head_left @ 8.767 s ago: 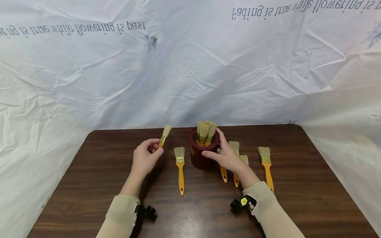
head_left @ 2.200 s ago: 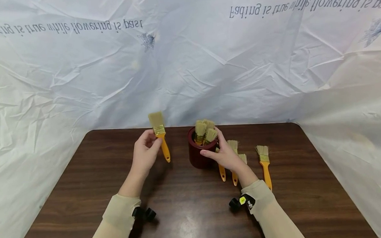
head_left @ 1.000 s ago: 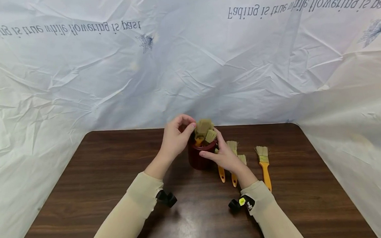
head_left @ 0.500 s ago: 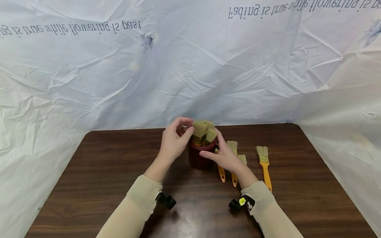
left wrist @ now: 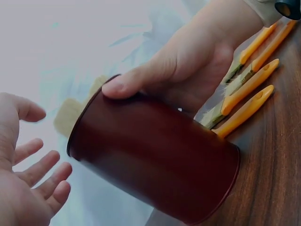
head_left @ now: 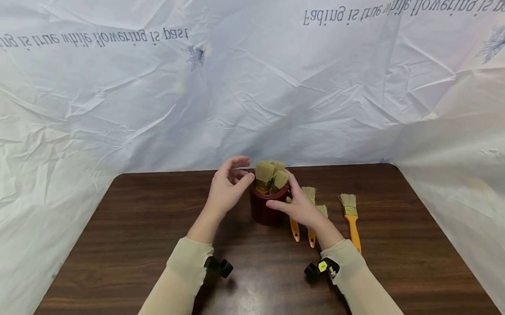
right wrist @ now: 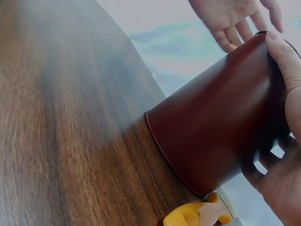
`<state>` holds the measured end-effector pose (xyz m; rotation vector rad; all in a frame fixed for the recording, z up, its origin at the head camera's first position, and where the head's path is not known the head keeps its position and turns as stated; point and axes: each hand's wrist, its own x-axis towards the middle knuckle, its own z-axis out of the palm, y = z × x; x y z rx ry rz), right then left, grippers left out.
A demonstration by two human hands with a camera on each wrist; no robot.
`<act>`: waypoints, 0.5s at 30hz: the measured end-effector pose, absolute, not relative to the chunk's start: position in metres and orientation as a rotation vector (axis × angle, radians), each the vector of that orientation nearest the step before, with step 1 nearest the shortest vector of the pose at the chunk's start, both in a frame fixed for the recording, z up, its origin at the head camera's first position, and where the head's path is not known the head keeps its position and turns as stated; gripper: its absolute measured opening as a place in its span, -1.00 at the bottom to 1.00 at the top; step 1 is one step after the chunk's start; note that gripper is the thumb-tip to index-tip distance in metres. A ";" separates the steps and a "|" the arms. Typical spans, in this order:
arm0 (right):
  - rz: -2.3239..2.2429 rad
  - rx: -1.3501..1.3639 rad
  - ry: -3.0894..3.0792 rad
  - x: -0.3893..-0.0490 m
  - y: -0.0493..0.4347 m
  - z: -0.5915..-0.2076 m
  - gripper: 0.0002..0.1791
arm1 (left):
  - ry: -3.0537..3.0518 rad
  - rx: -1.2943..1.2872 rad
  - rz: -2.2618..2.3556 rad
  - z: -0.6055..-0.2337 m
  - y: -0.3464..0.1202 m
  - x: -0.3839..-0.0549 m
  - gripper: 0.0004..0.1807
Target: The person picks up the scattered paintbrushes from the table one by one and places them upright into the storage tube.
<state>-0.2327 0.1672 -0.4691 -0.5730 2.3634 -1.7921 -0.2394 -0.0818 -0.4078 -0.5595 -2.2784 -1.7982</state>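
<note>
A dark red round holder point(head_left: 265, 211) stands upright near the table's far edge. Several paintbrushes point(head_left: 264, 169) stick out of it, pale bristles up, their handles mostly hidden inside. My right hand point(head_left: 299, 203) grips the holder from its right side, thumb near the rim and fingers behind the wall. My left hand point(head_left: 228, 187) is just left of the rim, its fingers spread and holding nothing. The left wrist view shows a gap between the left hand point(left wrist: 35, 174) and the holder point(left wrist: 155, 150).
Several paintbrushes with yellow handles lie to the right of the holder, partly hidden by my right hand and arm. One paintbrush point(head_left: 351, 219) lies farther right. The brown wooden table point(head_left: 133, 259) backs onto a white printed cloth point(head_left: 249, 96).
The paintbrush that lay left of the holder was picked up by my left hand and put into it. My left hand has let go and drawn slightly left. The right hand keeps its grip.
</note>
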 end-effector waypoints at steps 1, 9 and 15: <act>-1.789 -0.570 2.369 -0.232 0.168 -0.469 0.18 | -2.287 -0.573 -1.810 -0.410 -0.083 -0.239 -0.49; -1.731 -0.554 2.461 -0.232 0.170 -0.470 0.15 | -2.391 -0.700 -1.785 -0.422 -0.096 -0.237 -0.25; -1.810 -0.547 2.372 -0.232 0.169 -0.468 0.15 | -2.498 -0.746 -1.694 -0.430 -0.099 -0.232 -0.08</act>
